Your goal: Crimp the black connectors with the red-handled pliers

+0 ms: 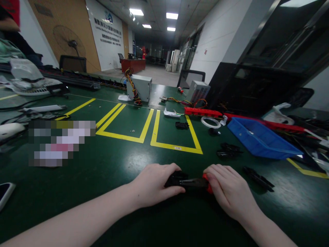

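Note:
My left hand [156, 185] is closed round a small black plastic part [176, 178], with the thumb below it and the fingers above. My right hand [228, 190] grips the red handles of a pair of long-nose pliers [195, 183]. The metal jaws point left and reach the black part; whether they pinch it is too dark to tell. Similar black parts lie to the right, a pair of them [228, 150] beyond my right hand and a long one [258, 178] beside it. Another black part [182, 125] rests farther off, inside a yellow tape outline.
A blue plastic tray [264, 139] stands on the green table at right, near a white ring [210, 122] and a red strip [203, 112]. Two metal power supply boxes [140, 88] with wires stand at the back. A phone [6, 193] lies at the left edge. Another person [15, 37] is at far left.

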{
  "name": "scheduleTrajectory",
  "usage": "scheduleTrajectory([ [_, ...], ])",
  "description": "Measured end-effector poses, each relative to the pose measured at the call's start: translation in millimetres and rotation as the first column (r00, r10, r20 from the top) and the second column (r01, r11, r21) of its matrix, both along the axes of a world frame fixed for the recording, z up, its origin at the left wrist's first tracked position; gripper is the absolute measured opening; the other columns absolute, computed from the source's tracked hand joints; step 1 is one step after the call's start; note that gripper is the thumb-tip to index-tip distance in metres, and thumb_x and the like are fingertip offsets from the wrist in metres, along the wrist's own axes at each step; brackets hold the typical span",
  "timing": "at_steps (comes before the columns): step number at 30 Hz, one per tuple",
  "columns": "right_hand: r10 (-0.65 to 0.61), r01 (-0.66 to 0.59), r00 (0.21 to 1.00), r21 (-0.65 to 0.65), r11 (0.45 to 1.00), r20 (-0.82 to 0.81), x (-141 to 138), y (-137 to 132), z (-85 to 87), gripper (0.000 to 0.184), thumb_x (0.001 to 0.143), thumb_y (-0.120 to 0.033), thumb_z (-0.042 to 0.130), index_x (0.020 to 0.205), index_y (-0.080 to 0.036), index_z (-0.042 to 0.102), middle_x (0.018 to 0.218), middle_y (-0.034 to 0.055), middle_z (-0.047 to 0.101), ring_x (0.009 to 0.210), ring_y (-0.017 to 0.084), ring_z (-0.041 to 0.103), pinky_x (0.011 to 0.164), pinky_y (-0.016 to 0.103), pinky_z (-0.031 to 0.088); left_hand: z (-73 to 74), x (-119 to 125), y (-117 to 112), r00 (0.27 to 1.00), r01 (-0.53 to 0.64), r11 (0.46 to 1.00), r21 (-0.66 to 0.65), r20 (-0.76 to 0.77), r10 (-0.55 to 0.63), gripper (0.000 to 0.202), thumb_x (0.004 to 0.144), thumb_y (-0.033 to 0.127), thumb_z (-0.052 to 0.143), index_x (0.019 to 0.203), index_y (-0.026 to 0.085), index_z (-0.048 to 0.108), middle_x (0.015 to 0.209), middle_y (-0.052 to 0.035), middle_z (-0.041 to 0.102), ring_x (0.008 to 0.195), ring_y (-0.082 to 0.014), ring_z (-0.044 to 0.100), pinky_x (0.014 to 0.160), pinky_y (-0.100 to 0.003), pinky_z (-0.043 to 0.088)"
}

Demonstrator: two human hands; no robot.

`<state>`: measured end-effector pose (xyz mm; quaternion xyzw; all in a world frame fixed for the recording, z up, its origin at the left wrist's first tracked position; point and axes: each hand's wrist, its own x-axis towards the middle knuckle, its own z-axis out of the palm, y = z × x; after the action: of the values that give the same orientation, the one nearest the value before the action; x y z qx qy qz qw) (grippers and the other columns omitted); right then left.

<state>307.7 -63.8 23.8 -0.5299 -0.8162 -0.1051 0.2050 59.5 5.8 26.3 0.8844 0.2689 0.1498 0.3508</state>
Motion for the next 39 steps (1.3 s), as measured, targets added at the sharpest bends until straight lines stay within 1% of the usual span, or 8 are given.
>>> scheduleTrajectory([
  [4, -0.006, 0.007, 0.999, 0.025, 1.0, -0.034, 3.2, 0.0, -3.2, 0.029, 0.1, -0.026, 0.035, 0.086, -0.019, 0.059, 0.081, 0.0043, 0.065, 0.072, 0.017, 0.056, 0.067, 0.032, 0.039, -0.8, -0.4, -0.7, 1.0, -0.003, 1.0, 0.001, -0.001, 0.003, 0.031, 0.09, 0.039, 0.064, 0.115, 0.021, 0.059, 0.097, -0.0029, 0.071, 0.082, -0.0207, 0.066, 0.068, -0.029, 0.046],
  [8, -0.002, 0.002, 1.0, 0.009, 1.0, -0.009, 3.3, -0.5, -3.7, 0.031, 0.1, -0.027, 0.034, 0.085, -0.019, 0.06, 0.081, 0.005, 0.066, 0.072, 0.017, 0.058, 0.067, 0.032, 0.04, -1.7, -0.1, -0.1, 1.0, 0.004, 1.0, 0.015, -0.005, -0.004, 0.032, 0.09, 0.04, 0.064, 0.115, 0.021, 0.059, 0.096, -0.0031, 0.071, 0.081, -0.0206, 0.066, 0.067, -0.029, 0.045],
  [14, 0.005, -0.005, 1.0, -0.001, 1.0, 0.006, -0.7, -0.2, -0.4, 0.032, 0.1, -0.028, 0.033, 0.083, -0.019, 0.059, 0.078, 0.0049, 0.066, 0.069, 0.017, 0.058, 0.065, 0.032, 0.041, -2.4, 0.5, 0.5, 1.0, 0.003, 1.0, 0.017, -0.007, -0.003, 0.034, 0.09, 0.04, 0.065, 0.116, 0.02, 0.06, 0.098, -0.0037, 0.071, 0.083, -0.0217, 0.067, 0.069, -0.03, 0.047],
  [18, 0.006, -0.006, 1.0, -0.016, 1.0, -0.026, -0.4, -0.1, 2.2, 0.032, 0.1, -0.028, 0.033, 0.082, -0.02, 0.057, 0.075, 0.0038, 0.064, 0.066, 0.017, 0.057, 0.062, 0.031, 0.041, -1.9, -0.3, -0.1, 0.999, -0.017, 1.0, -0.006, 0.031, 0.017, 0.035, 0.09, 0.041, 0.065, 0.118, 0.02, 0.059, 0.1, -0.0037, 0.071, 0.085, -0.0217, 0.067, 0.071, -0.03, 0.048],
  [22, 0.007, -0.009, 0.997, -0.02, 1.0, -0.072, 5.9, 0.1, -2.8, 0.03, 0.1, -0.03, 0.033, 0.086, -0.021, 0.058, 0.078, 0.0034, 0.065, 0.068, 0.017, 0.058, 0.063, 0.031, 0.042, -0.8, -1.5, 0.6, 0.998, -0.032, 0.999, -0.018, 0.06, 0.033, 0.039, 0.089, 0.043, 0.066, 0.119, 0.02, 0.06, 0.102, -0.004, 0.071, 0.087, -0.0216, 0.067, 0.072, -0.031, 0.05],
  [27, 0.007, -0.009, 0.997, -0.027, 1.0, -0.076, 12.3, 0.8, -11.0, 0.027, 0.1, -0.031, 0.034, 0.091, -0.022, 0.058, 0.084, 0.0036, 0.067, 0.073, 0.018, 0.06, 0.065, 0.032, 0.043, 1.0, -1.3, 2.0, 0.998, -0.033, 0.999, -0.002, 0.046, 0.033, 0.04, 0.089, 0.046, 0.066, 0.118, 0.019, 0.061, 0.099, -0.0044, 0.072, 0.084, -0.0211, 0.068, 0.068, -0.029, 0.049],
  [33, -0.003, 0.0, 0.998, -0.037, 0.999, -0.059, 5.6, 1.6, -8.4, 0.032, 0.1, -0.033, 0.033, 0.086, -0.022, 0.059, 0.078, 0.0036, 0.066, 0.067, 0.018, 0.058, 0.062, 0.032, 0.042, 1.9, -1.3, 1.8, 0.999, -0.009, 1.0, 0.028, 0.035, 0.008, 0.038, 0.09, 0.042, 0.066, 0.118, 0.018, 0.06, 0.099, -0.0043, 0.072, 0.084, -0.0211, 0.068, 0.07, -0.03, 0.051],
  [39, -0.017, 0.014, 0.998, -0.047, 0.999, -0.052, 6.1, -0.4, -9.4, 0.032, 0.1, -0.033, 0.033, 0.086, -0.022, 0.06, 0.079, 0.0038, 0.065, 0.069, 0.018, 0.058, 0.064, 0.033, 0.042, -1.4, -1.6, 0.9, 1.0, -0.006, 0.999, 0.052, 0.024, 0.005, 0.036, 0.09, 0.042, 0.064, 0.118, 0.019, 0.06, 0.1, -0.0045, 0.072, 0.085, -0.0219, 0.069, 0.071, -0.031, 0.051],
])
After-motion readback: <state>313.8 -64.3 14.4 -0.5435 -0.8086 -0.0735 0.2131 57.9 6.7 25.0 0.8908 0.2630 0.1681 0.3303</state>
